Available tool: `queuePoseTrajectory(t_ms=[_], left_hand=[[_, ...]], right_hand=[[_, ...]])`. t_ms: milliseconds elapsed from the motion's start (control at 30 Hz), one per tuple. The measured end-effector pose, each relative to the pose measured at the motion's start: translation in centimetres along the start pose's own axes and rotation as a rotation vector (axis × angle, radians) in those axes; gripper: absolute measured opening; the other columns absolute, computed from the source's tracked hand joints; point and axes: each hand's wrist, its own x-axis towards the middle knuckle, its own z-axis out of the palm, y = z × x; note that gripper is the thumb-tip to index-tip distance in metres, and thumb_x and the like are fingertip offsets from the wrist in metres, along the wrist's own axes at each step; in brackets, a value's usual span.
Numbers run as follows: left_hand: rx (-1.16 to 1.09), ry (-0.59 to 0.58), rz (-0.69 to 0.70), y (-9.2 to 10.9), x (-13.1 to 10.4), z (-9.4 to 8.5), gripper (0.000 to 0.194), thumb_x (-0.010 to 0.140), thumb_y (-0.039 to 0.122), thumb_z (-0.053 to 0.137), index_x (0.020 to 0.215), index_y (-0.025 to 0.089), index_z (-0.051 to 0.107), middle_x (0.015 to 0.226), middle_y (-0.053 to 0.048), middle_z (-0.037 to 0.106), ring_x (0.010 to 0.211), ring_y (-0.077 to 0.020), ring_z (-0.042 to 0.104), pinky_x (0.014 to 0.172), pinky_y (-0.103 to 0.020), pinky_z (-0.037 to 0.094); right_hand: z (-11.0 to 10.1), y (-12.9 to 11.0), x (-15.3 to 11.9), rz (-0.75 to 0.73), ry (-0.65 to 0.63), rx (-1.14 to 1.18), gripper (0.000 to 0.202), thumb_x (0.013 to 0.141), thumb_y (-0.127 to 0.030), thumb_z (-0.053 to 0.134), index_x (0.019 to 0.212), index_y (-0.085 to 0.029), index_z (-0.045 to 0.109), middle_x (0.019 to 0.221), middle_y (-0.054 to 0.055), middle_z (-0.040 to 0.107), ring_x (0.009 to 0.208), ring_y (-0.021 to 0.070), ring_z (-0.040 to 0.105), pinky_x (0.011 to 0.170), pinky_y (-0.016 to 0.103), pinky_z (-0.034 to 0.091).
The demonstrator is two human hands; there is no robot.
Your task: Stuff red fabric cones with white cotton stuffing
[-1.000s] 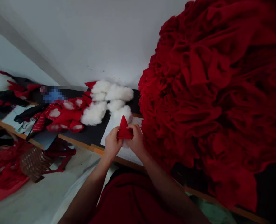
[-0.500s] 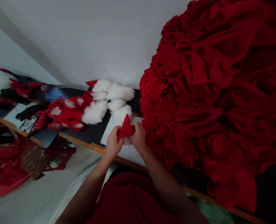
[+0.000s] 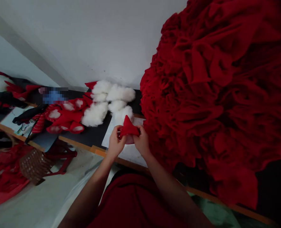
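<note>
A small red fabric piece (image 3: 128, 128) with a pointed top is stretched between my two hands above a white sheet (image 3: 137, 154) on the table. My left hand (image 3: 116, 142) pinches its left edge, thumb in front. On the other edge, my right hand (image 3: 142, 141) grips it the same way. A paler patch shows under the piece between my thumbs; I cannot tell what it is. Just beyond my hands lie several clumps of white stuffing (image 3: 120, 93), the nearest touching the sheet.
A tall heap of red fabric pieces (image 3: 190, 95) crowds the right side. To the left lie red and white plush pieces (image 3: 70, 117) and a striped red cloth (image 3: 38, 123). A brown woven chair (image 3: 34, 164) stands below the table's wooden edge (image 3: 78, 144), beside more red fabric (image 3: 4, 172).
The red piece has turned and spread wider, its point now upright and its base broader. Both hands stay on its edges. The view has shifted slightly.
</note>
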Motion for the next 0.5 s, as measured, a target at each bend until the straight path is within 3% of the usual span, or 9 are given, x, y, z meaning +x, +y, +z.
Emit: queuePoseTrajectory(t_ms=[100,233,333,433,500], left_hand=[[-0.057,0.005,-0.038,0.1,-0.4,0.0,0.03,0.066,0.017,0.055,0.095,0.018,0.045,0.087,-0.001,0.052,0.069,-0.0106,0.052,0.059,-0.022,0.041],[0.11,0.162,-0.017,-0.4,0.0,0.1,0.018,0.064,0.011,0.05,0.079,0.019,0.046,0.069,0.004,0.048,0.059,-0.0094,0.045,0.056,-0.021,0.037],[0.171,0.186,0.032,-0.9,0.3,0.2,0.015,0.065,0.011,0.049,0.078,0.019,0.048,0.071,0.002,0.05,0.063,-0.0113,0.046,0.06,-0.023,0.038],[0.076,0.157,0.057,-1.1,0.0,0.4,0.018,0.064,0.012,0.052,0.081,0.018,0.05,0.08,-0.001,0.053,0.074,-0.0137,0.05,0.068,-0.026,0.041],[-0.176,0.108,-0.017,-1.0,-0.4,0.3,0.026,0.065,0.019,0.058,0.09,0.019,0.05,0.089,-0.002,0.054,0.08,-0.0143,0.052,0.071,-0.027,0.043]], right_hand=[[0.0,0.0,0.0,-0.011,0.014,-0.017,0.024,0.063,-0.014,0.049,0.086,-0.019,0.051,0.079,0.0,0.057,0.075,0.0169,0.053,0.069,0.03,0.043],[0.6,-0.5,-0.8,-0.118,-0.022,0.014,0.039,0.063,-0.015,0.053,0.101,-0.018,0.048,0.098,0.006,0.055,0.084,0.0174,0.053,0.072,0.029,0.045],[0.7,-0.2,-1.0,-0.179,-0.027,-0.01,0.036,0.062,-0.012,0.051,0.097,-0.018,0.051,0.096,0.007,0.055,0.087,0.0182,0.052,0.076,0.031,0.044],[0.5,0.5,-0.5,-0.065,0.067,0.045,0.024,0.063,-0.011,0.045,0.085,-0.019,0.051,0.084,0.003,0.057,0.081,0.0171,0.053,0.076,0.032,0.043],[0.4,0.9,-0.1,0.029,0.101,0.153,0.019,0.065,-0.016,0.046,0.083,-0.019,0.05,0.08,0.001,0.056,0.076,0.0158,0.053,0.072,0.029,0.043]])
